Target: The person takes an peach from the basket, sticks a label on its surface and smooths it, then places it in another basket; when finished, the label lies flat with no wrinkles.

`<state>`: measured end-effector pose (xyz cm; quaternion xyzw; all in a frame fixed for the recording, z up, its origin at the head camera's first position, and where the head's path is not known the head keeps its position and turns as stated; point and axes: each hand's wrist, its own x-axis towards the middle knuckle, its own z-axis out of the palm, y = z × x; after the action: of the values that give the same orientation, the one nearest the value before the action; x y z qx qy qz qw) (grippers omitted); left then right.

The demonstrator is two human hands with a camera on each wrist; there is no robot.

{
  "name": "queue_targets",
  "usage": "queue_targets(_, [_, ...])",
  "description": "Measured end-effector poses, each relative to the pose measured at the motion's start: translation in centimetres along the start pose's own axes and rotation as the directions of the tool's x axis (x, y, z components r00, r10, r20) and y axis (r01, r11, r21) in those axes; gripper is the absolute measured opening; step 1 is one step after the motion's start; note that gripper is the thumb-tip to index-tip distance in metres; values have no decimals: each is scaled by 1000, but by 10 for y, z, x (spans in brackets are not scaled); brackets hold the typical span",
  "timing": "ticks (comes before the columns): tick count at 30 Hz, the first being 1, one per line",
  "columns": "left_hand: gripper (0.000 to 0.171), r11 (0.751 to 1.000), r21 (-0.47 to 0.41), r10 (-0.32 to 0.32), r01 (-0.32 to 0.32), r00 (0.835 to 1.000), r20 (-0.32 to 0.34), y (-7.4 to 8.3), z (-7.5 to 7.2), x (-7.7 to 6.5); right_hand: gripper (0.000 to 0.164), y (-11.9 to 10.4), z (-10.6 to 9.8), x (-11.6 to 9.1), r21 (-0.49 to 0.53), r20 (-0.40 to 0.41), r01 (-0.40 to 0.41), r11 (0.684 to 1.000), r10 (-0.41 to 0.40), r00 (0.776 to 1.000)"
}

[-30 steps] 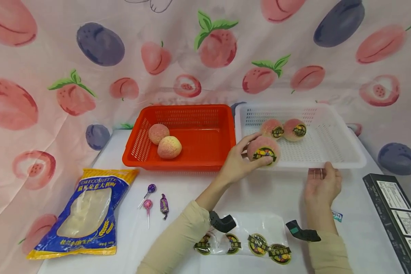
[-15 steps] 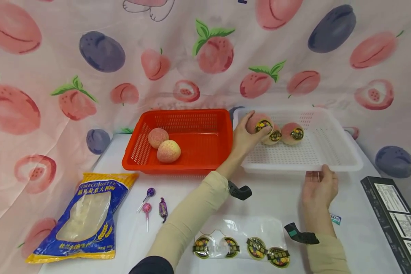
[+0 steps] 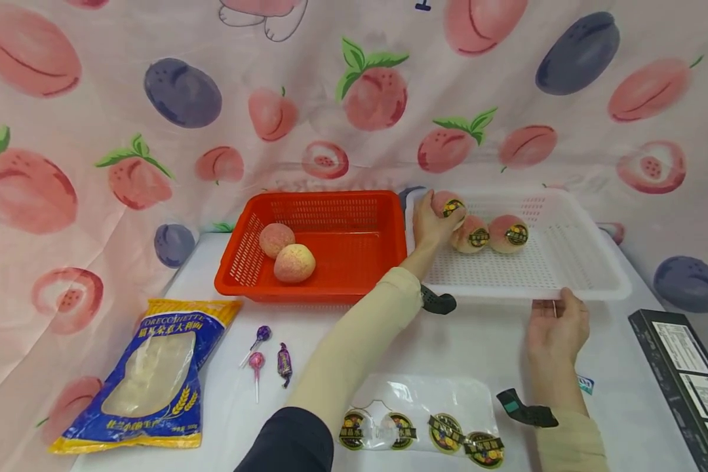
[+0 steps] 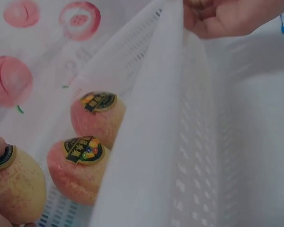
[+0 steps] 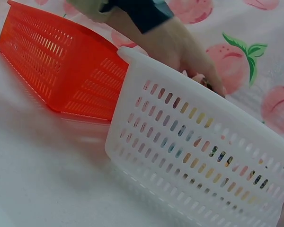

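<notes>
My left hand [image 3: 431, 226] grips a peach [image 3: 446, 204] with a black-and-gold sticker, inside the back left corner of the white basket [image 3: 566, 255]. In the left wrist view, this peach [image 4: 21, 189] shows between thumb and fingers. Two more stickered peaches, one nearer my hand [image 3: 471, 235] and one to its right [image 3: 508, 234], sit side by side in the same basket. My right hand [image 3: 557, 328] holds the basket's front rim, thumb at the edge and fingers beneath. Through the basket's slots in the right wrist view, the peaches show only in part.
A red basket [image 3: 354, 292] with two plain peaches [image 3: 294, 263] stands to the left. Nearer lie a pasta bag [image 3: 147, 380], lollipops [image 3: 256, 360], a wrapped candy [image 3: 284, 364] and a clear sheet of stickers [image 3: 445, 432]. A black box [image 3: 684, 387] lies at the right.
My left hand has carried its peach from the white basket's front left rim to the back left corner inside. The right hand keeps its hold on the front rim.
</notes>
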<state>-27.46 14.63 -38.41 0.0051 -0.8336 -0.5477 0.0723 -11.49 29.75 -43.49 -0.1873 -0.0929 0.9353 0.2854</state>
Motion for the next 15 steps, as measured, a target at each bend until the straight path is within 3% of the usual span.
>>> queue_targets(4, [67,996,73,-52,56,997,-51,-4,9,3,38,0,-4,-2,-13,24,-22,1000,22,999])
queue_targets(8, [64,978,142,-139,155,983,-118,-8,16,1,37,1,-9,-5,-27,48,-38,999,39,998])
queue_targets(15, [60,952,213,-183,222,965,-187,-11,29,2,39,0,-10,-6,-22,63,-46,999,48,997])
